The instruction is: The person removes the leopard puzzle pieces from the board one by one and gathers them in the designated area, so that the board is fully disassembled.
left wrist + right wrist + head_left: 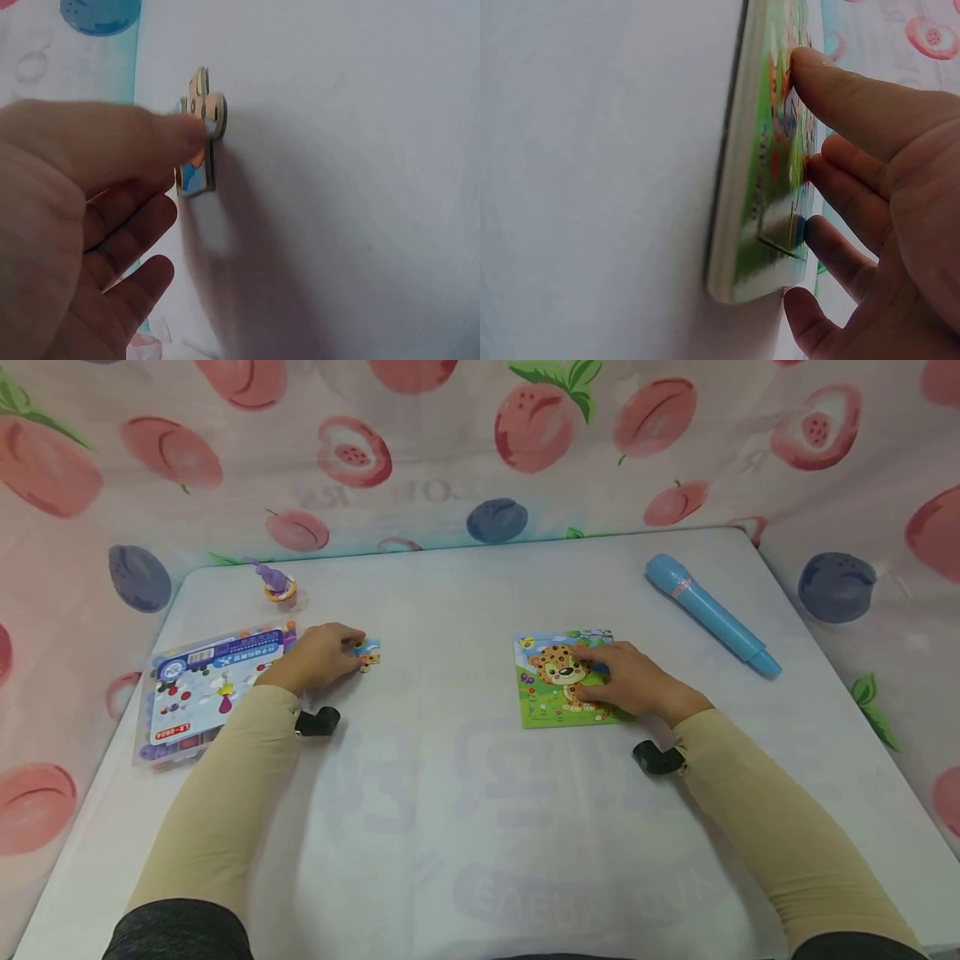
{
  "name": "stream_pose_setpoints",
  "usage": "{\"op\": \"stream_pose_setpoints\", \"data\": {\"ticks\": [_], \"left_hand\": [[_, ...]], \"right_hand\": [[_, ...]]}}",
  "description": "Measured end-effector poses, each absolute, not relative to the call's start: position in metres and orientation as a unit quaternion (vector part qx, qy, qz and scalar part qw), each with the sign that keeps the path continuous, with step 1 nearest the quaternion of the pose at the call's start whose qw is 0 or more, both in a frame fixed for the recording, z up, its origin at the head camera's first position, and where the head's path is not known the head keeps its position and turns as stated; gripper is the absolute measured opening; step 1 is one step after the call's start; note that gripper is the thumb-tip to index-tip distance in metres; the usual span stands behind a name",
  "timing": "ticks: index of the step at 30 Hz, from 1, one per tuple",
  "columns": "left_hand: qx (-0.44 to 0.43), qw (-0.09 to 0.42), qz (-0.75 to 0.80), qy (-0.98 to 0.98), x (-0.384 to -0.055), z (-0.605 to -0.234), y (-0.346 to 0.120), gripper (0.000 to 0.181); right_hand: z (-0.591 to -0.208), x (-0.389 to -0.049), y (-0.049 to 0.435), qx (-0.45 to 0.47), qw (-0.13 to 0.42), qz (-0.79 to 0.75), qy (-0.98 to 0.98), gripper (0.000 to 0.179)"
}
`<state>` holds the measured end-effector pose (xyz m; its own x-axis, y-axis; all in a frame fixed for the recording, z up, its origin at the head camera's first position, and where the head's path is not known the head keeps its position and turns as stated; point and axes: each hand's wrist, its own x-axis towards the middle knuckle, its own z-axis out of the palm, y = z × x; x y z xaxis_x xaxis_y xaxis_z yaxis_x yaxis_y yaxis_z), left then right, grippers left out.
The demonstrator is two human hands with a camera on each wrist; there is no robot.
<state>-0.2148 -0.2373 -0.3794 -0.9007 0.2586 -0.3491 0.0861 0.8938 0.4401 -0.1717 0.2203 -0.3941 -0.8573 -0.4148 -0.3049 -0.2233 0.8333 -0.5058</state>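
Observation:
Between its thumb and fingers, my left hand (318, 656) pinches a small jigsaw puzzle piece (196, 169). The piece is blue with a tan part of a picture and a knob on its edge, and it is held close over the white table. My right hand (630, 681) rests its fingertips on the right part of a leopard puzzle board (536, 702). In the right wrist view the thumb (840, 86) and the fingers are spread on the board's printed face. The hand covers part of the leopard picture.
A clear plastic case (217, 685) with a printed label lies by my left forearm. Behind it stands a small purple-topped figure (277, 583). On the right side of the table (450, 827) lies a blue microphone-shaped tube (712, 614). A fruit-patterned cloth (435, 443) hangs behind.

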Motion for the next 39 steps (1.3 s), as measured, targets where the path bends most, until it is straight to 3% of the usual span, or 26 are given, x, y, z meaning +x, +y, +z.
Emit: {"op": "stream_pose_setpoints", "data": {"ticks": [10,30,39], "left_hand": [[0.113,0.196,0.219,0.949,-0.2122,-0.3803,-0.2308,0.058],[0.082,0.187,0.214,0.955,-0.2152,-0.3812,-0.2368,0.054],[0.055,0.201,0.205,0.956,-0.2154,-0.3783,-0.2321,0.063]], "right_hand": [[-0.3940,-0.1712,0.2200,-0.168,0.207,-0.233,0.935,0.070],[-0.3915,-0.1708,0.2185,-0.167,0.205,-0.229,0.937,0.070],[-0.3929,-0.1707,0.2190,-0.165,0.206,-0.227,0.938,0.070]]}}
